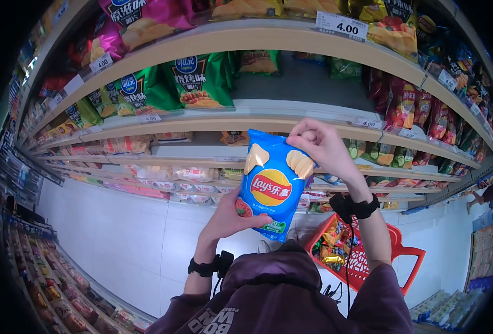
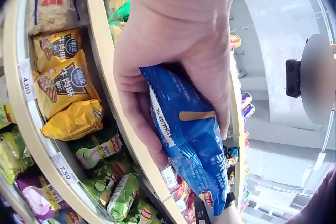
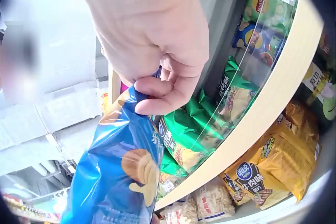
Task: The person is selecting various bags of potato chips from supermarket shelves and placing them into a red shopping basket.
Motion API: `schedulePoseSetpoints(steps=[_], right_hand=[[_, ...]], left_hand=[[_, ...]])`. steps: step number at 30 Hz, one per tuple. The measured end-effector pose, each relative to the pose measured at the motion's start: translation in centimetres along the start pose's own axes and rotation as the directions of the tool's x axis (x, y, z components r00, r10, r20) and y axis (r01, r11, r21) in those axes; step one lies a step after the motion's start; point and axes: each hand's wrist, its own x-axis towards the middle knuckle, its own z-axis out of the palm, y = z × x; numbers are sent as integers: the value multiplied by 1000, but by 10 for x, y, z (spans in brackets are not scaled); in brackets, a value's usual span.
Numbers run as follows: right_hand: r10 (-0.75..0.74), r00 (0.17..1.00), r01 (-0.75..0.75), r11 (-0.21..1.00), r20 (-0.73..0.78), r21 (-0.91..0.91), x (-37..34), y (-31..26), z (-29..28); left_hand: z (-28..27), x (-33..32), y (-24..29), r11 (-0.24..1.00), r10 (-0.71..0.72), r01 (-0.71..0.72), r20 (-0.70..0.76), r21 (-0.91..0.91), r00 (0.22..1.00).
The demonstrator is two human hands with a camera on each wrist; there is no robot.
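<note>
A blue Lay's potato chip bag (image 1: 269,161) is held upright before the person's chest, its printed front facing up to the head camera. My left hand (image 1: 231,216) grips the bag's lower left side, thumb across the front. In the left wrist view that hand (image 2: 176,50) wraps round the bag's end (image 2: 194,129), fingers on one face and thumb on the other. At the top right corner my right hand (image 1: 321,146) pinches the sealed edge. The right wrist view shows this hand (image 3: 157,61) with thumb and curled fingers on the crimped corner of the bag (image 3: 115,161).
Shelves of snack bags curve across the front, with green chip bags (image 1: 202,80) and price tags (image 1: 342,25) along the edges. A red shopping basket (image 1: 396,250) holding several packets stands on the white floor (image 1: 118,234) at the lower right.
</note>
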Motion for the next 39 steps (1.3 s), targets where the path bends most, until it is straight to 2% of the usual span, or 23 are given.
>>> schedulePoseSetpoints(steps=[1, 2, 3, 4, 5, 6, 7, 8, 9, 11, 12, 15, 16, 19, 22, 23, 24, 26, 30, 32, 35, 38, 39], right_hand=[[3, 998, -5, 999, -55, -40, 0, -2, 1], [0, 995, -8, 997, -103, -77, 1, -2, 2], [-183, 964, 140, 967, -194, -215, 2, -2, 4], [-367, 894, 265, 896, -256, -357, 1, -3, 6], [-545, 789, 363, 787, -285, -498, 0, -3, 9], [-382, 895, 269, 875, -230, -403, -12, -9, 13], [-327, 937, 269, 901, -125, -340, -20, -12, 21], [-274, 962, 260, 925, -13, -277, -28, -14, 31], [-223, 969, 241, 946, 104, -216, -34, -16, 41], [-309, 942, 334, 909, 134, -251, -45, -21, 63], [-347, 926, 375, 886, 146, -273, -48, -23, 70], [-140, 979, 149, 988, 147, -51, -49, -22, 75], [-143, 983, 135, 988, 113, 70, -47, -20, 75], [29, 984, -106, 893, 178, 438, -37, -9, 73], [159, 955, -285, 721, 249, 632, -38, -9, 66], [202, 937, -347, 645, 286, 680, -39, -10, 64], [168, 946, -318, 651, 278, 689, -42, -8, 65], [179, 940, -336, 629, 290, 701, -43, -6, 68], [173, 962, -271, 680, 210, 682, -42, -9, 71], [166, 965, -255, 772, 202, 582, -39, -3, 67], [140, 971, -220, 842, 193, 493, -38, -5, 58], [109, 966, -209, 863, 234, 460, -41, -5, 56], [100, 962, -210, 867, 255, 452, -43, -4, 55]], left_hand=[[1, 1, -1, 1000, -2, 2, 6, -13, 1000], [2, 2, -3, 1000, 5, -6, -65, -25, 998], [3, 4, -5, 999, 12, -17, -132, -36, 991], [4, 6, -8, 999, 19, -29, -201, -46, 979], [3, 9, -11, 996, 65, -79, -278, -38, 958], [1, 11, -14, 992, 109, -126, -356, -26, 928], [-1, 14, -18, 985, 152, -172, -434, -6, 888], [-3, 16, -20, 965, 255, -256, -470, 62, 845], [-2, 15, -16, 957, 289, -266, -475, 118, 831], [0, 10, -5, 933, 356, -280, -468, 226, 809], [1, 9, -4, 892, 446, -342, -452, 296, 773], [2, 5, 4, 835, 533, -530, -446, 144, 719], [-2, 4, 3, 806, 592, -515, -383, 293, 709], [-6, 1, -3, 718, 673, -475, -335, 509, 659], [-4, 1, 11, 684, 724, -454, -462, 570, 511], [-4, 0, 10, 778, 628, -496, -491, 385, 604], [-6, 0, 8, 842, 526, -508, -490, 182, 695], [-6, -4, 9, 886, 320, -421, -401, -195, 859], [-2, -6, 10, 894, 240, -361, -396, -266, 886], [-4, -5, 10, 880, 187, -338, -410, -335, 893], [-4, -3, 5, 859, 192, -385, -484, -338, 854], [0, 1, 5, 776, 187, -508, -631, -375, 753], [0, 0, 3, 770, 169, -494, -616, -404, 769]])
